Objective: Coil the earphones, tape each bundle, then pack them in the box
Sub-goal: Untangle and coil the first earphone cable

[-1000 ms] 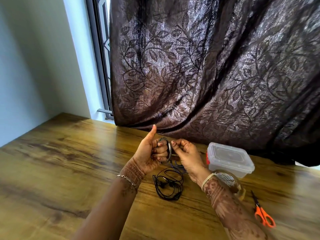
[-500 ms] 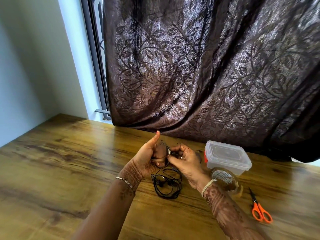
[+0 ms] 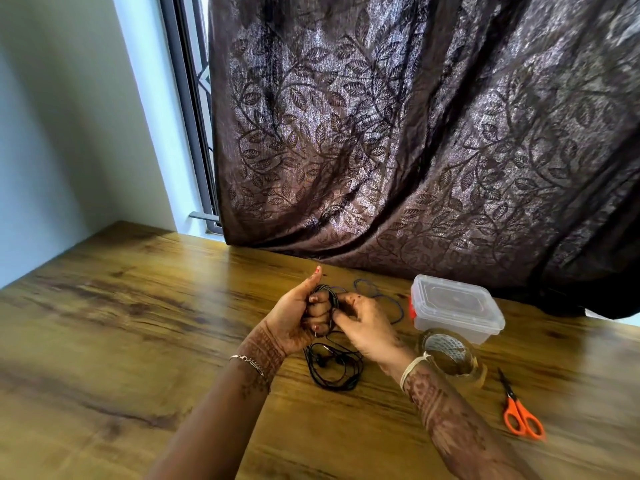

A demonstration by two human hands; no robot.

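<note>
Left hand [image 3: 298, 317] is curled into a fist with the thumb up, and the black earphone cable [image 3: 327, 299] is looped around its fingers, so that hand is the spool. Right hand [image 3: 363, 327] sits just at three o'clock of it, fingertips pinching the same cable where it leaves the coil; both hands are clamped on this one wire.

The relation that matters: the slack of that cable [image 3: 334, 367] drops to six o'clock of the fist and lies in a loose pile on the wooden table [image 3: 138, 306], with the earbuds seemingly in it. The loops on the fingers stand upright, their long axis running twelve to six. The right hand is the nearer one to the slack, so my read is that it feeds the next turn up and over the left fingers.

Thin black wire, glossy, springy-looking, likely to pop off the fingers if tension drops.

A second, bluish earphone cable [image 3: 381, 299] lies uncoiled at one o'clock of the hands. Tape roll [image 3: 450, 355] sits just at four o'clock, with the lidded clear plastic box [image 3: 457, 306] beyond it and orange scissors [image 3: 519, 410] farther out at four. Coiling is under way, nothing taped yet, I judge.
</note>
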